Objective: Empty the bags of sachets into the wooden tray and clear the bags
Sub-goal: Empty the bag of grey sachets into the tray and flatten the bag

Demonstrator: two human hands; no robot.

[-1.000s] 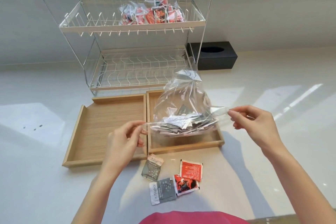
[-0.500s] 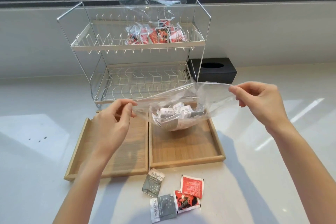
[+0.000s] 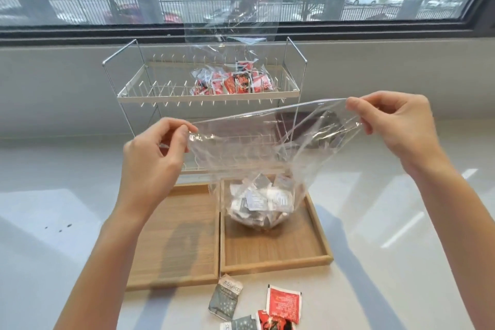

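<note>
Clear bag point(image 3: 257, 158) of grey and white sachets point(image 3: 261, 202) hangs over the right wooden tray point(image 3: 276, 260), mouth up, held taut by both hands. Left hand point(image 3: 152, 166) pinches the left top corner, right hand point(image 3: 393, 126) pinches the right one. Second bag of red sachets point(image 3: 233, 80) sits on the top tier of the wire rack point(image 3: 209, 94); loose sachets point(image 3: 284, 305) lie on the counter point(image 3: 401, 222) in front of the trays.

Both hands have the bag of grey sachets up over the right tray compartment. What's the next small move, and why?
Probably tip the clear bag mouth-down. The left hand and right hand hold its top edge, and the grey sachets sit bunched at its bottom above the wooden tray.
</note>
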